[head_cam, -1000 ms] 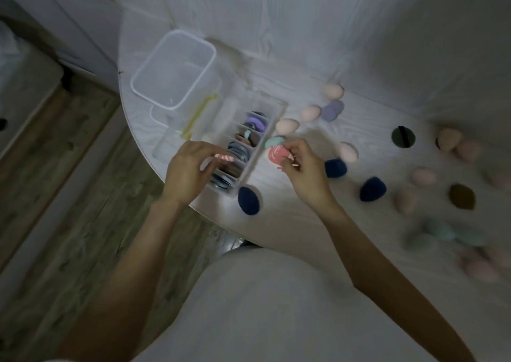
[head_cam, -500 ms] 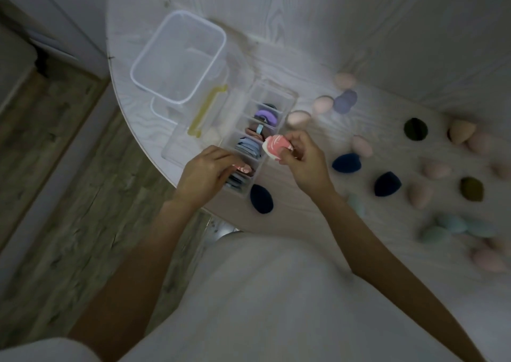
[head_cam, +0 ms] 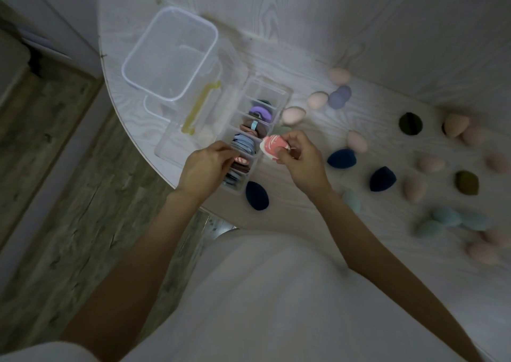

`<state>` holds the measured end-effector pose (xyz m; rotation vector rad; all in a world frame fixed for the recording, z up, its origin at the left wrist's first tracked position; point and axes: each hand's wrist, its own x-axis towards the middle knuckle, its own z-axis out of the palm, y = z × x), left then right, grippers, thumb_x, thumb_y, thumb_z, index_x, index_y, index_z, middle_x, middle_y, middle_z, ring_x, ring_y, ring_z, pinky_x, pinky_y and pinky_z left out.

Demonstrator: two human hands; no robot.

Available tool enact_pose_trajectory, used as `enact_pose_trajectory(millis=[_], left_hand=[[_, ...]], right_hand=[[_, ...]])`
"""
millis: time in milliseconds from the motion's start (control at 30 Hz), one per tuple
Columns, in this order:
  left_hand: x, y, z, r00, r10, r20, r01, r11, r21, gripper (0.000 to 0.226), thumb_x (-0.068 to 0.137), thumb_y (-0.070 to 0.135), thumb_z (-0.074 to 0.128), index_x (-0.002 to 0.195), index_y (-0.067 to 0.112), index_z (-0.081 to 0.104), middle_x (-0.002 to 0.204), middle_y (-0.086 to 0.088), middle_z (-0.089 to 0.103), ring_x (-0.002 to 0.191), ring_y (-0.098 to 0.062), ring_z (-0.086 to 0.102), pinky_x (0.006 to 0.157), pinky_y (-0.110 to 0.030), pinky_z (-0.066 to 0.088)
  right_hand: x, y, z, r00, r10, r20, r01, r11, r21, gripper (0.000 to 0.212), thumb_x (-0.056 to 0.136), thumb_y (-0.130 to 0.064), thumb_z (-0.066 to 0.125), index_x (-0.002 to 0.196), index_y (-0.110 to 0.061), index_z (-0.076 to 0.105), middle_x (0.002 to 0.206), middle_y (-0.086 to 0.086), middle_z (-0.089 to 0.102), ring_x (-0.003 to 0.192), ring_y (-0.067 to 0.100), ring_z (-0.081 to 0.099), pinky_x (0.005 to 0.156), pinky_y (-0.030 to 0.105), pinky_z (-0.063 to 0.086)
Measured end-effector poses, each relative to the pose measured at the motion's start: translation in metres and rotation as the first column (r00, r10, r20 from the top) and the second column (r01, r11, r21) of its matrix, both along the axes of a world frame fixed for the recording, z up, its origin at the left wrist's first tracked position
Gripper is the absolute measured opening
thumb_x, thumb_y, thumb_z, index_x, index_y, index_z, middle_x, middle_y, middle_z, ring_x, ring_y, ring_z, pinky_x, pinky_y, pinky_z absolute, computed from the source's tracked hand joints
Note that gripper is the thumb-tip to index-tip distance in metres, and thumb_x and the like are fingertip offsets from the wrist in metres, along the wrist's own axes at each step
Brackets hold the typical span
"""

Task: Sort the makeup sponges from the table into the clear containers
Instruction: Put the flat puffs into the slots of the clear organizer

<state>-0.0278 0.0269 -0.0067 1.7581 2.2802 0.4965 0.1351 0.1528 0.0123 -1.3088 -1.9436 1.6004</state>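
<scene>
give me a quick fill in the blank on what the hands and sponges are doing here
1. The right hand pinches a ____-and-white sponge.
2. The left hand reaches into the ____ organizer.
3. The tall clear tub holds ____ sponges.
4. The sponge nearest the organizer's near end is dark ____.

Answers: pink; divided; no; blue

left grip [head_cam: 206,168] curled, right grip [head_cam: 300,159] pinching

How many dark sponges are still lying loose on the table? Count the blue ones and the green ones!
Dark blue egg-shaped foam sponges: 3
Dark green egg-shaped foam sponges: 2
Total: 5
</scene>
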Motion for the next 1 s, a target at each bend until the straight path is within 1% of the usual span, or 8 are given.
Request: enact_pose_trajectory(millis=[67, 167, 267, 367, 533, 700, 833, 1000], left_hand=[[0.002, -0.002, 0.001, 1.0, 0.028, -0.009, -0.028, 0.999, -0.033, 0.016, 0.09, 0.015, 0.058, 0.103, 0.018, 0.066, 0.099, -0.004, 0.069, 0.072, -0.027, 0.066, 0.056, -0.031, 0.048], [0.003, -0.004, -0.001, 0.998, 0.043, -0.036, -0.044, 0.998, -0.045, 0.013, 0.089, 0.016, 0.06, 0.099, 0.019, 0.068, 0.096, -0.002, 0.069, 0.074, -0.026, 0.064, 0.057, -0.03, 0.046], [0.002, -0.001, -0.003, 0.991, 0.031, -0.133, -0.035, 0.999, -0.023, 0.013, 0.082, 0.016, 0.068, 0.093, 0.02, 0.073, 0.089, -0.004, 0.068, 0.078, -0.027, 0.059, 0.065, -0.033, 0.043], [0.003, -0.003, -0.004, 0.981, 0.053, -0.188, -0.055, 0.998, -0.005, 0.014, 0.086, 0.023, 0.059, 0.087, 0.02, 0.073, 0.081, -0.003, 0.068, 0.071, -0.027, 0.06, 0.071, -0.034, 0.035], [0.008, -0.017, -0.008, 0.974, 0.133, -0.185, -0.13, 0.991, 0.029, 0.023, 0.087, 0.026, 0.049, 0.082, 0.017, 0.069, 0.081, -0.001, 0.069, 0.076, -0.022, 0.064, 0.096, -0.035, 0.029], [0.012, -0.025, -0.008, 0.964, 0.172, -0.2, -0.151, 0.982, 0.117, 0.019, 0.086, 0.026, 0.056, 0.092, 0.016, 0.072, 0.089, 0.0, 0.07, 0.091, -0.024, 0.061, 0.09, -0.035, 0.034], [0.011, -0.025, -0.009, 0.947, 0.167, -0.273, -0.148, 0.985, 0.088, 0.02, 0.087, 0.03, 0.058, 0.094, 0.019, 0.073, 0.09, 0.003, 0.072, 0.095, -0.026, 0.058, 0.084, -0.036, 0.032], [0.012, -0.024, -0.009, 0.949, 0.161, -0.273, -0.144, 0.986, 0.081, 0.017, 0.088, 0.025, 0.056, 0.086, 0.018, 0.072, 0.084, 0.005, 0.071, 0.093, -0.024, 0.057, 0.078, -0.034, 0.032]], right_hand=[[-0.002, -0.002, -0.002, 1.0, 0.018, -0.004, -0.018, 0.999, 0.033, 0.014, 0.086, -0.01, 0.062, 0.093, -0.018, 0.054, 0.099, 0.005, 0.064, 0.089, 0.022, 0.062, 0.082, 0.037, 0.055], [-0.007, -0.01, 0.003, 0.998, 0.052, -0.03, -0.048, 0.991, 0.126, 0.011, 0.087, -0.018, 0.065, 0.089, -0.017, 0.055, 0.085, -0.008, 0.06, 0.078, 0.005, 0.058, 0.07, 0.009, 0.047], [-0.019, -0.021, 0.006, 0.994, 0.093, -0.054, -0.075, 0.959, 0.273, 0.015, 0.086, -0.022, 0.066, 0.084, -0.01, 0.059, 0.074, -0.007, 0.059, 0.066, 0.004, 0.055, 0.062, 0.016, 0.046], [-0.03, -0.031, -0.004, 0.987, 0.161, -0.017, -0.139, 0.897, 0.42, 0.023, 0.087, -0.026, 0.066, 0.079, -0.005, 0.06, 0.071, 0.005, 0.061, 0.063, 0.014, 0.054, 0.056, 0.031, 0.047], [-0.041, -0.034, -0.023, 0.902, 0.19, 0.387, -0.429, 0.481, 0.764, 0.009, 0.074, -0.013, 0.071, 0.074, -0.012, 0.063, 0.073, 0.003, 0.063, 0.07, 0.024, 0.059, 0.055, 0.032, 0.047], [-0.055, -0.033, -0.019, 0.799, 0.112, 0.591, -0.57, 0.455, 0.684, 0.01, 0.063, -0.016, 0.081, 0.067, -0.017, 0.072, 0.081, 0.001, 0.067, 0.083, 0.027, 0.059, 0.064, 0.031, 0.048], [-0.048, -0.017, -0.016, 0.753, 0.29, 0.591, -0.648, 0.484, 0.588, 0.014, 0.083, -0.025, 0.065, 0.082, -0.016, 0.075, 0.099, 0.005, 0.059, 0.097, 0.029, 0.048, 0.081, 0.037, 0.041], [-0.061, -0.025, -0.022, 0.761, 0.24, 0.603, -0.647, 0.359, 0.673, 0.005, 0.067, -0.012, 0.067, 0.063, -0.012, 0.069, 0.088, 0.007, 0.063, 0.083, 0.029, 0.059, 0.07, 0.034, 0.048]])
